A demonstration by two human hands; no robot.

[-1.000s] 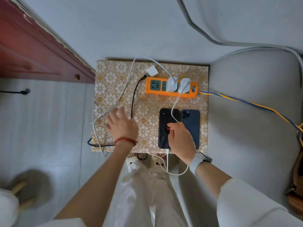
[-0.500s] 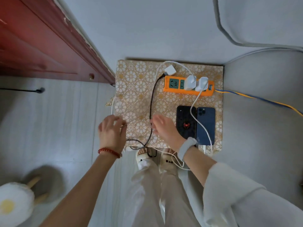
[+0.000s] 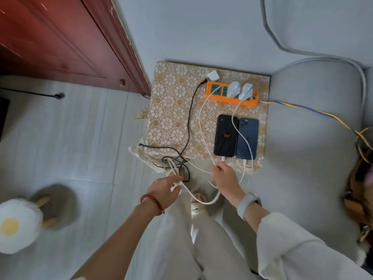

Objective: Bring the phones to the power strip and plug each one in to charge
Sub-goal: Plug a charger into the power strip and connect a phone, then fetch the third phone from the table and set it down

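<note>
An orange power strip (image 3: pixel 214 96) lies at the back of a small table covered in a gold floral cloth (image 3: pixel 171 110); two white chargers (image 3: pixel 240 90) are plugged into it. In front lie a black phone (image 3: pixel 225 136) and a blue phone (image 3: pixel 247 138) side by side, face down, each with a white cable in its near end. My right hand (image 3: pixel 226 178) pinches a white cable (image 3: pixel 203 136) just off the table's front edge. Below the front left corner, my left hand (image 3: pixel 164 188) grips a loop of white cable near a black cable (image 3: pixel 189 120).
A red wooden door (image 3: pixel 60 37) stands to the left, a grey sofa (image 3: pixel 314 138) to the right. A blue-yellow cord (image 3: pixel 314 112) runs from the strip across the sofa. A loose white adapter (image 3: pixel 213 75) lies behind the strip. A fried-egg cushion stool (image 3: pixel 18 225) sits on the floor.
Both hands have dropped from the tabletop to below its front edge and taken hold of white cable. A white cable now runs across the cloth. The camera has shifted left.
</note>
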